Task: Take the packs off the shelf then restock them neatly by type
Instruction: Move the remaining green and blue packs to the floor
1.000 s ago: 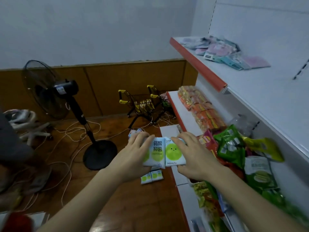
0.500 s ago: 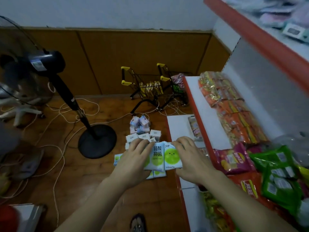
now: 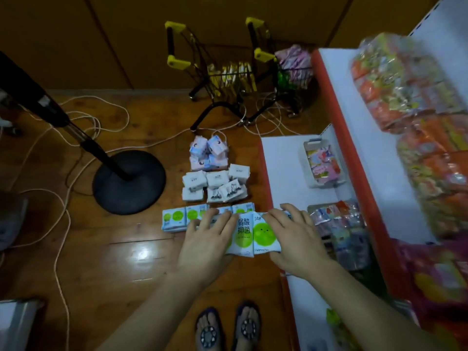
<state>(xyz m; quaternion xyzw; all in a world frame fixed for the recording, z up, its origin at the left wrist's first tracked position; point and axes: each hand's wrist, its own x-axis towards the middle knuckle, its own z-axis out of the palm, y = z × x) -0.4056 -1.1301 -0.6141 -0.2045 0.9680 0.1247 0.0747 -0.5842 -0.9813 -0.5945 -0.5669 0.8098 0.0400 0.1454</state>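
Packs [image 3: 254,234] pressed between both hands' grip.

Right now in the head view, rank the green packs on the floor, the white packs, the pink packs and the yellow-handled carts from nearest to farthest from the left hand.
From the left hand:
1. Green packs, at its fingers.
2. White packs, just beyond.
3. Pink packs, behind those.
4. Carts, by the wall.
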